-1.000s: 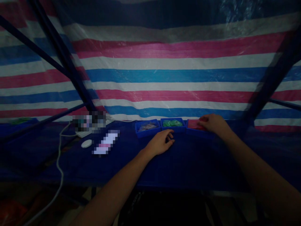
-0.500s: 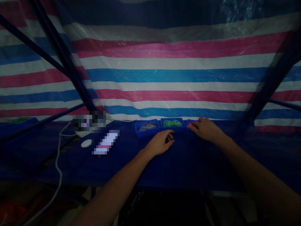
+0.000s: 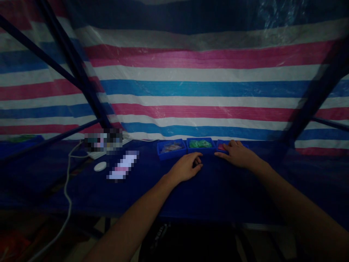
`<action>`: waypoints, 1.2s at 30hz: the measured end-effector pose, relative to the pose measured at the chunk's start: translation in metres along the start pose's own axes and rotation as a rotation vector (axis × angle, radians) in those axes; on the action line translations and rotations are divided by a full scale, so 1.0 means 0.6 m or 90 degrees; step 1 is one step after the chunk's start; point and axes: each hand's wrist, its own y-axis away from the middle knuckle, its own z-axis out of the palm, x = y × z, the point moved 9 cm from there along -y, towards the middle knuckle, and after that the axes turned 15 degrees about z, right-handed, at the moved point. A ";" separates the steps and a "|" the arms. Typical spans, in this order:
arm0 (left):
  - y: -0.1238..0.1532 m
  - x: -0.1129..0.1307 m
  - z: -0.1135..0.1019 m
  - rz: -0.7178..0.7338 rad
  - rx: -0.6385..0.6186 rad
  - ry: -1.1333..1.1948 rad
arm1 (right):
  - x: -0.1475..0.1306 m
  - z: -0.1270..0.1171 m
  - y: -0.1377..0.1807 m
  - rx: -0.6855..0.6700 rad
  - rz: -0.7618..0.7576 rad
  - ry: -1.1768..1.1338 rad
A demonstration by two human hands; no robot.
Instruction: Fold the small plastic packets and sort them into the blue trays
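Observation:
My left hand (image 3: pixel 187 168) rests on the dark blue table (image 3: pixel 223 189) with its fingers curled in; whatever is inside them is hidden. Just beyond it stand three small blue bins in a row: one with pale pieces (image 3: pixel 171 149), one with green pieces (image 3: pixel 201 144), and one with red pieces (image 3: pixel 221 147). My right hand (image 3: pixel 238 154) lies palm down at the front of the red bin and covers most of it. Its fingers are drawn together and point left, tips down by the bin's near edge. I cannot see what is under them.
A striped pink, white and blue tarp (image 3: pixel 191 91) hangs behind the table, with dark frame bars (image 3: pixel 73 69) crossing at both sides. At the left lie a white round object (image 3: pixel 100 166), a white cable (image 3: pixel 68 189) and blurred items (image 3: pixel 103 141). The light is dim.
My right hand has drawn back from inside the red bin towards me and to the left, down to the bin's front edge. My left hand has stayed where it was.

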 end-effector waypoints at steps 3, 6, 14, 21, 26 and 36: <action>0.001 -0.001 0.003 0.012 -0.001 -0.003 | 0.009 -0.019 -0.006 0.007 0.004 -0.049; 0.003 0.000 0.001 0.020 0.008 -0.009 | 0.030 -0.040 -0.016 0.043 0.017 -0.055; 0.002 0.010 0.002 0.037 -0.014 -0.047 | 0.153 0.015 -0.033 -0.136 0.044 0.024; 0.000 0.022 -0.007 0.038 0.008 -0.070 | 0.169 -0.057 -0.034 -0.037 0.066 -0.031; 0.000 0.024 -0.012 0.033 0.011 -0.103 | 0.143 -0.117 -0.014 0.034 0.057 -0.118; 0.005 0.118 -0.096 0.184 0.289 -0.163 | 0.012 -0.137 0.034 -0.066 -0.084 -0.349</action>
